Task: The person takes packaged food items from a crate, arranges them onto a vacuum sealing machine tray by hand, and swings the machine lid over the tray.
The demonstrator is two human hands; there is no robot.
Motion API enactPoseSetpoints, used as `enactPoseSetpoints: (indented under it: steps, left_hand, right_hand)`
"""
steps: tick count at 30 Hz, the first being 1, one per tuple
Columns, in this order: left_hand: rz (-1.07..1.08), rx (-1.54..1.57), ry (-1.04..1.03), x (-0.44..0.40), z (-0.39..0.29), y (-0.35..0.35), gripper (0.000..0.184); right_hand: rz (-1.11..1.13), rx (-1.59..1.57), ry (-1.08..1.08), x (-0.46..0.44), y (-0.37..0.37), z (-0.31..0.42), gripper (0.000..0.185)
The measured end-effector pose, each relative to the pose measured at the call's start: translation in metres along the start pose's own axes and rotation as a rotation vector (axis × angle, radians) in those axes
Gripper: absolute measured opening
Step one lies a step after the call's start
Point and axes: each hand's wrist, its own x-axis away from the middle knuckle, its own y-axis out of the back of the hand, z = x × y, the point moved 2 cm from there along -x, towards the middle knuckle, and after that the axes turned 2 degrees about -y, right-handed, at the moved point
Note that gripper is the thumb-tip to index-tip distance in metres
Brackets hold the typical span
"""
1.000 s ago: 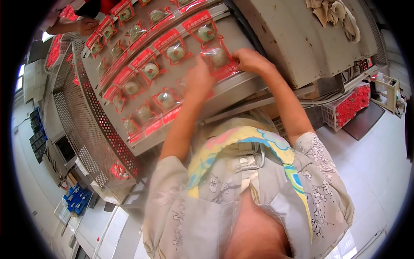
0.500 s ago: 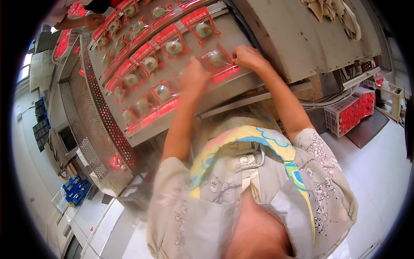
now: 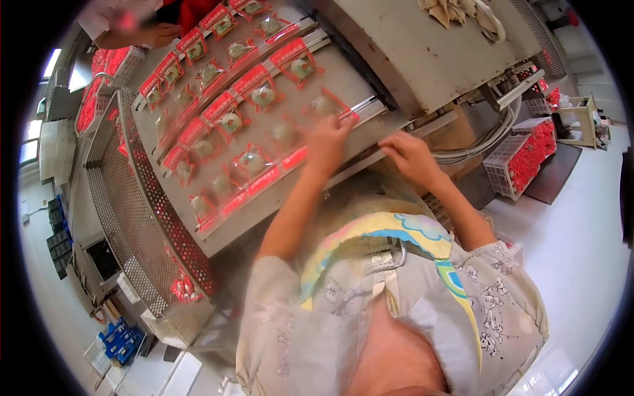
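Rows of clear plastic pouches with red printed edges lie on a metal worktop [image 3: 360, 142]. Each pouch holds a pale greenish, rounded, egg-like thing. My left hand [image 3: 327, 142] is at the front row's right end, its fingers closed at the red edge of the last pouch [image 3: 323, 103]. That pouch is partly blurred, and the fingertips' exact hold is hard to make out. Just off the worktop's front edge is my right hand [image 3: 411, 157], fingers loosely bent and apart, with nothing visible in it. Beside the left hand lies another blurred pouch [image 3: 284, 133].
Metal rails [image 3: 231, 76] divide the pouch rows. A perforated metal guard [image 3: 125, 211] curves along the left. A metal housing [image 3: 422, 56] with cloths on it stands right. A crate of red packets [image 3: 522, 158] sits lower right. Another person's hand [image 3: 165, 33] is at the far left.
My right hand has drawn back from the last pouch to beyond the worktop's front edge. My left hand has moved right, to that pouch. The view has shifted slightly.
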Motion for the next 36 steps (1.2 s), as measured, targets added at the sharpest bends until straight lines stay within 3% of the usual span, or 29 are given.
enactPoseSetpoints:
  steps: [7, 9, 11, 14, 16, 17, 20, 23, 28, 29, 34, 36]
  left_hand:
    - [0.112, -0.066, -0.065, -0.001, -0.010, 0.016, 0.046]
    - [0.193, -0.121, -0.045, 0.001, -0.012, 0.013, 0.049]
    - [0.244, -0.147, -0.014, 0.004, -0.011, 0.005, 0.053]
    - [0.220, -0.181, 0.019, 0.002, -0.029, 0.011, 0.061]
    - [0.150, -0.222, 0.000, 0.002, -0.039, 0.007, 0.062]
    - [0.096, -0.242, -0.006, 0.004, -0.044, 0.005, 0.062]
    - [0.109, -0.128, 0.150, 0.008, -0.072, 0.005, 0.060]
    - [0.040, 0.022, 0.235, 0.017, -0.104, 0.004, 0.055]
    - [-0.174, 0.163, 0.294, 0.024, -0.159, 0.008, 0.046]
    - [-0.171, 0.187, 0.314, 0.028, -0.162, 0.006, 0.045]
    - [-0.240, 0.285, 0.388, 0.031, -0.177, 0.020, 0.045]
    - [-0.288, 0.240, 0.320, 0.023, -0.181, 0.036, 0.045]
  right_hand:
    - [0.093, 0.028, -0.090, 0.061, 0.026, -0.006, 0.012]
    - [0.029, 0.016, -0.051, 0.067, 0.051, -0.012, 0.013]
    - [-0.083, 0.005, -0.053, 0.070, 0.089, -0.026, 0.014]
    - [-0.468, 0.078, 0.077, 0.069, 0.169, -0.037, 0.014]
    - [-0.675, 0.153, 0.017, 0.065, 0.224, -0.069, 0.021]
    - [-0.723, 0.382, 0.065, 0.061, 0.255, -0.085, 0.032]
    - [-0.690, 0.841, 0.180, 0.041, 0.329, -0.134, 0.043]
    - [-0.566, 1.040, 0.118, 0.014, 0.374, -0.205, 0.048]
    - [-0.282, 1.195, -0.021, -0.031, 0.418, -0.263, 0.016]
    - [-0.337, 1.191, -0.018, -0.036, 0.417, -0.268, 0.007]
    - [-0.421, 1.228, -0.061, -0.044, 0.408, -0.288, 0.004]
    - [-0.438, 1.307, -0.051, -0.045, 0.406, -0.291, 0.004]
